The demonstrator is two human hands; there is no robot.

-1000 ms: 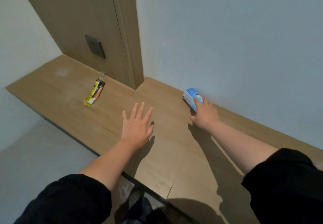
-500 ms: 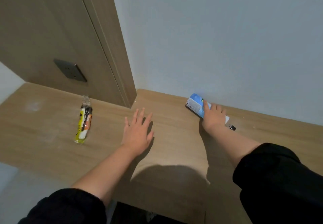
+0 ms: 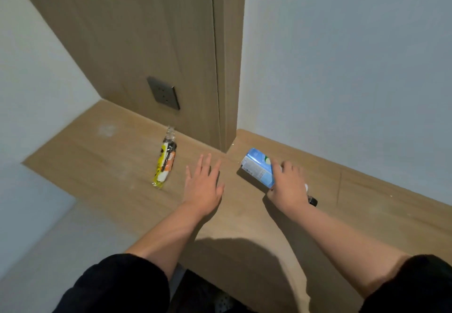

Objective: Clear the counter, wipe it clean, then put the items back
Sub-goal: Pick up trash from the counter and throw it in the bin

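Note:
A blue and white bottle [image 3: 258, 167] with a dark cap lies on its side on the wooden counter [image 3: 102, 166], and my right hand [image 3: 288, 187] grips it around the middle. A yellow and clear plastic packet [image 3: 165, 163] lies flat to the left, near the wooden panel. Between the two, my left hand [image 3: 203, 185] hovers over the counter with fingers spread and straight, holding nothing. Pale dusty smudges mark the counter at the far left.
A tall wooden panel [image 3: 137, 44] with a dark wall socket [image 3: 163, 93] rises behind the counter's left half. A grey wall runs along the back on the right. The counter's front edge drops to a pale floor at lower left.
My right hand has drawn the blue bottle away from the back wall toward me. My left hand stays spread over the counter, now nearer the packet. The camera view has shifted.

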